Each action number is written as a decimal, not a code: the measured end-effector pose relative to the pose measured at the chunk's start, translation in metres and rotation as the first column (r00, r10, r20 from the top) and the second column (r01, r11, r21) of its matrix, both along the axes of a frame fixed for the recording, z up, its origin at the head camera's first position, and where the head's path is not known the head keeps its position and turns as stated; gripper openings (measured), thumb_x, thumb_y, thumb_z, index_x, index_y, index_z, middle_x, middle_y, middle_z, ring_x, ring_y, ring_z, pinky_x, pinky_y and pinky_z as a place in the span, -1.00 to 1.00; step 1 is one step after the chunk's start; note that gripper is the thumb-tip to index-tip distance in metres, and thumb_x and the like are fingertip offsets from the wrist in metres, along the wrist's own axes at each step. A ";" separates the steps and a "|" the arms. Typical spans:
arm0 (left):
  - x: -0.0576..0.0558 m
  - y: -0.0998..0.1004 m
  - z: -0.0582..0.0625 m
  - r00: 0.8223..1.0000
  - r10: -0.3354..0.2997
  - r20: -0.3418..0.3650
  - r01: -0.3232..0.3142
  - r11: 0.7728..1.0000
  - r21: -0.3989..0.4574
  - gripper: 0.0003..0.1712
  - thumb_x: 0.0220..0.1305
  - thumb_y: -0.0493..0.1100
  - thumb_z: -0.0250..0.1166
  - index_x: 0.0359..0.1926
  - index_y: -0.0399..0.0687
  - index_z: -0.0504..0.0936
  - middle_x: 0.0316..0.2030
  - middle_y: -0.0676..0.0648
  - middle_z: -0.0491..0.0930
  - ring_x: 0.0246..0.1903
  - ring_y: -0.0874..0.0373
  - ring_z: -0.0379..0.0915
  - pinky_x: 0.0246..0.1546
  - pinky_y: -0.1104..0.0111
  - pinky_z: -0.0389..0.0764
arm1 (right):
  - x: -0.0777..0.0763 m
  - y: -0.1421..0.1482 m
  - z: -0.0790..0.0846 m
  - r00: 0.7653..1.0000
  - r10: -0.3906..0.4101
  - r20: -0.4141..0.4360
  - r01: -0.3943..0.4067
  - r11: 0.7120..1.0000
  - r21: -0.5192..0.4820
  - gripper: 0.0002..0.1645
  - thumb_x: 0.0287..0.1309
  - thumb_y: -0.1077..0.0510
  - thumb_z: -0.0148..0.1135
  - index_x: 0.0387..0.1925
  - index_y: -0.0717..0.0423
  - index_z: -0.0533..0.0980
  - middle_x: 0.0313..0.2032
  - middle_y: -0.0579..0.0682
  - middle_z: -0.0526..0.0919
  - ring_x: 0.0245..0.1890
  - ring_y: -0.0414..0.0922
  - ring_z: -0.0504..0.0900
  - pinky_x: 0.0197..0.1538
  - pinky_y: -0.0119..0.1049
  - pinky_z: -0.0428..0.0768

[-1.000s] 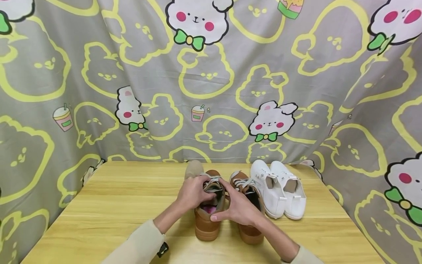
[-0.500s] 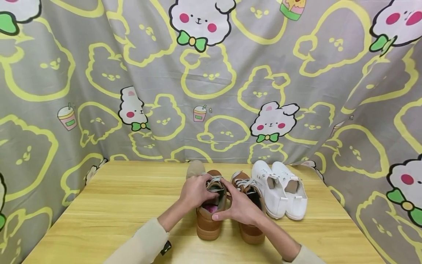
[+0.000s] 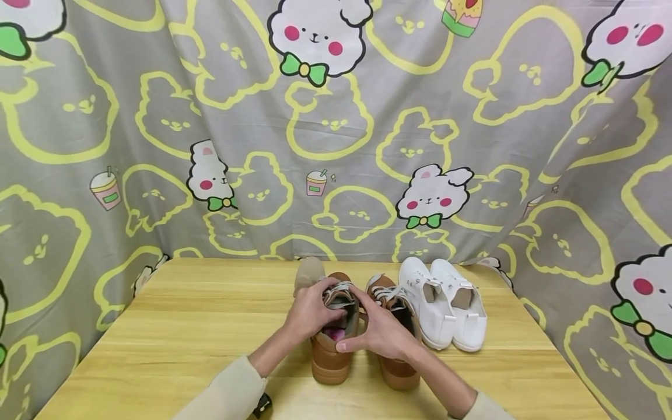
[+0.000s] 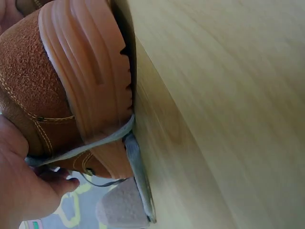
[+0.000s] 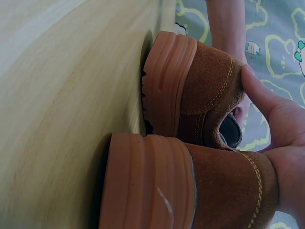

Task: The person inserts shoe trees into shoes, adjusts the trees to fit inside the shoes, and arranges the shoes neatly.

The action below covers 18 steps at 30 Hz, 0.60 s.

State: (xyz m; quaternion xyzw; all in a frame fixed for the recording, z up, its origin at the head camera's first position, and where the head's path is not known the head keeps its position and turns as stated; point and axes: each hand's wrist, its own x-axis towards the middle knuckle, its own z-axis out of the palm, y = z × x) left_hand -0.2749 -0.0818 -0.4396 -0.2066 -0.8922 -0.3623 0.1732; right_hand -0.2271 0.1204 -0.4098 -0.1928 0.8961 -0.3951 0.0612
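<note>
Two brown suede lace-up shoes stand side by side on the table, heels towards me. My left hand point(image 3: 311, 309) grips the left brown shoe point(image 3: 331, 366) by its left collar, thumb inside the opening and fingers along the outside. Around the right side of that shoe reaches my right hand point(image 3: 385, 332), its thumb point(image 5: 259, 88) on the heel collar and its forefinger by the laces. Inside shows a pink patch point(image 3: 333, 333). In the left wrist view a loose grey lace point(image 4: 105, 139) hangs over the shoe's side to the table. The right brown shoe point(image 3: 401, 376) sits under my right wrist.
To the right stands a pair of white shoes, one point(image 3: 433, 329) beside the right brown shoe and the other point(image 3: 469, 332) further out. Behind my left hand a beige shoe point(image 3: 310, 272) is partly hidden. A cartoon-print curtain point(image 3: 336, 175) closes off the wooden table's point(image 3: 199, 315) back and sides.
Both hands keep their places on the left brown shoe, and the shoes have not moved. Only the head view has shifted slightly.
</note>
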 end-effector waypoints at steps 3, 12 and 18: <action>-0.002 -0.001 -0.002 0.997 -0.044 0.059 0.041 0.998 0.054 -0.28 -0.09 -0.09 0.67 0.16 0.00 0.64 -0.04 -0.07 0.74 -0.09 0.04 0.69 -0.08 0.17 0.70 | 0.000 0.000 -0.001 1.000 0.000 0.002 0.000 1.000 -0.002 0.45 -0.24 -0.34 0.64 0.60 -0.13 0.04 0.49 0.18 0.28 0.40 0.20 0.37 0.34 0.23 0.41; -0.007 -0.007 0.002 0.983 -0.115 0.145 0.100 0.989 0.109 -0.27 -0.16 -0.12 0.69 0.14 0.05 0.68 0.00 0.04 0.73 -0.01 0.09 0.64 0.09 0.16 0.62 | -0.001 0.000 -0.001 1.000 0.001 -0.004 -0.001 1.000 -0.004 0.45 -0.24 -0.34 0.64 0.60 -0.10 0.04 0.48 0.17 0.30 0.41 0.17 0.37 0.36 0.20 0.40; -0.011 -0.006 0.005 0.990 -0.069 0.126 0.062 0.997 0.056 -0.31 -0.23 -0.07 0.72 0.05 0.10 0.73 -0.08 0.05 0.77 -0.08 0.10 0.66 0.00 0.20 0.65 | -0.001 0.000 -0.001 1.000 0.001 0.005 -0.001 1.000 -0.014 0.45 -0.24 -0.33 0.64 0.60 -0.10 0.05 0.48 0.18 0.30 0.40 0.18 0.38 0.35 0.20 0.42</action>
